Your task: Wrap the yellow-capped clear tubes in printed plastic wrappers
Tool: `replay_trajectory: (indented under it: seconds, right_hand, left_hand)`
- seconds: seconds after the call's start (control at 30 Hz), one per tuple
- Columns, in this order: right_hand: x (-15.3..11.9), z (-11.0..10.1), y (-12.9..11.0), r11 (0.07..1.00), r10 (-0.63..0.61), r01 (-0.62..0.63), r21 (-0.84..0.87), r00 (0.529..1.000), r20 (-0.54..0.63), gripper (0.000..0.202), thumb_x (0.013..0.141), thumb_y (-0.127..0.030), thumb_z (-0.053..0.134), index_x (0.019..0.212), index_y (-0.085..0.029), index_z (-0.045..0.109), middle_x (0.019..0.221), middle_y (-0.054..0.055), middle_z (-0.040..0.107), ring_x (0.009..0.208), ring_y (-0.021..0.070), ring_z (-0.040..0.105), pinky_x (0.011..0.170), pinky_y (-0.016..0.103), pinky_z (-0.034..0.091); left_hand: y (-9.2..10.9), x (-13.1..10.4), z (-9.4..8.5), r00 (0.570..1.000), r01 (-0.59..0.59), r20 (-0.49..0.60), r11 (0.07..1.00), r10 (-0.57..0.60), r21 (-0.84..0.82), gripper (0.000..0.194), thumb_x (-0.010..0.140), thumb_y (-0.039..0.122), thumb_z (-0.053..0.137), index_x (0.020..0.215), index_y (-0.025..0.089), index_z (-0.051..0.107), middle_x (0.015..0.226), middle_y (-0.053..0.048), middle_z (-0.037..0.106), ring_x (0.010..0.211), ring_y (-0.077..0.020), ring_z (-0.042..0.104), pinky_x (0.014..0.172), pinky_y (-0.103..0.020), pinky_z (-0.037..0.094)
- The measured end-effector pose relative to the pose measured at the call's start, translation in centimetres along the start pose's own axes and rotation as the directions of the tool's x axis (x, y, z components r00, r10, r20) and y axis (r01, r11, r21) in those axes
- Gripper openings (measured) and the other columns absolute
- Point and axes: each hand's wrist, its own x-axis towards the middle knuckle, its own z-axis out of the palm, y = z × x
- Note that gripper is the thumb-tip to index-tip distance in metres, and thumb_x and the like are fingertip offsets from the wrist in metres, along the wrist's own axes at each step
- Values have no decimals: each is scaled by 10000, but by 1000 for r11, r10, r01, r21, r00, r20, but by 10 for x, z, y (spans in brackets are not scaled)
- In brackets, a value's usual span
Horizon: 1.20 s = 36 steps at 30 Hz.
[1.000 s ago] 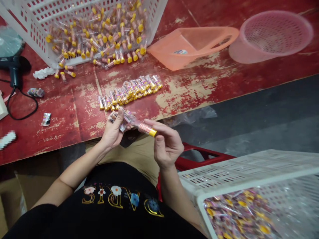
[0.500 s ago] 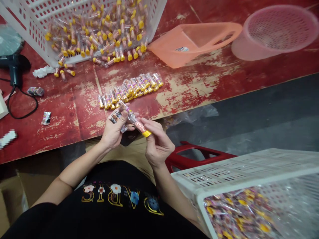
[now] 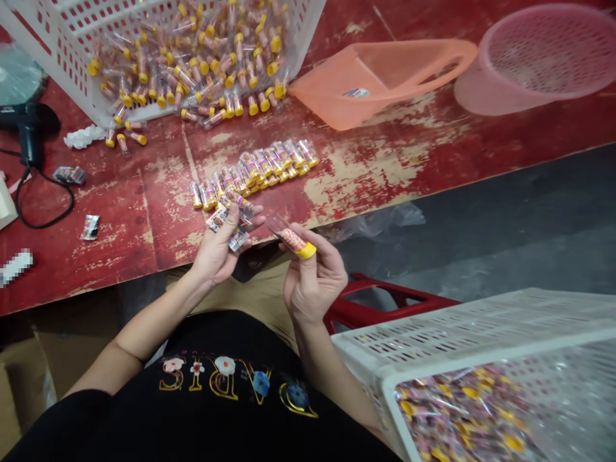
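Observation:
My right hand (image 3: pixel 315 279) pinches a clear candy tube (image 3: pixel 291 237) by its yellow-capped end. Small pink and white pieces fill part of the tube, and its clear end tilts up toward my left hand. In my left hand (image 3: pixel 215 253) are several printed plastic sleeves (image 3: pixel 239 240), held between thumb and fingers and against the palm. The tube and the sleeves are apart. Just beyond my left hand, rows of sleeved candy tubes (image 3: pixel 262 165) lie side by side on the worn red table (image 3: pixel 163 212).
A white crate (image 3: pixel 67 70) of unsleeved tubes lies open toward me. An orange scoop (image 3: pixel 332 106) and pink basket (image 3: pixel 486 90) are at the back right. A hair dryer (image 3: pixel 31 131) lies left. Another crate (image 3: pixel 385 378) with sleeved tubes stands right, beside a red stool (image 3: pixel 399 301).
My right hand has drawn the candy tube away to the right, out of contact with the printed sleeves. My left hand stays near the same place, its fingers shifted slightly.

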Motion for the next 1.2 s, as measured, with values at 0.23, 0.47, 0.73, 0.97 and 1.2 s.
replay_trajectory:
  seconds: [0.23,0.47,0.73,0.97,1.2]
  right_hand:
    - [5,-8,-6,991,-57,76,-108,985,166,230,938,-231,605,1107,-302,743,1104,19,775,1049,219,737,991,426,599]
    - [7,-9,-7,985,-66,90,-146,985,158,240,936,-222,604,1114,-305,743,1102,12,777,1045,211,739,996,420,602]
    - [9,-14,-5,996,-43,51,-66,993,111,208,905,-222,649,1074,-281,753,1076,23,778,1000,206,743,927,384,617]
    - [23,-23,13,955,154,-202,218,964,218,193,882,-293,683,1068,-303,729,1100,6,774,819,124,745,702,249,633]
    - [19,-25,18,934,246,-297,201,938,243,193,850,-289,725,1040,-258,741,1074,36,782,865,150,750,727,266,635]
  left_hand:
    - [-5,-1,-3,999,8,40,999,-10,50,320,838,400,740,1040,155,707,1094,-98,758,820,-156,727,452,-137,449]
    - [-7,0,-6,997,-8,81,999,4,49,335,807,409,767,1024,161,707,1054,-96,761,750,-136,699,431,-152,422]
    - [-9,3,-5,993,-118,17,990,117,80,280,765,364,790,920,168,664,796,-24,697,633,-109,637,413,-158,350]
    - [-6,14,-17,966,-256,-8,956,260,141,294,683,300,827,677,154,572,586,40,542,473,-31,439,387,-148,209]
    - [5,28,-25,934,-351,-21,926,357,139,306,684,414,849,771,175,678,620,38,564,497,-31,434,403,-160,207]
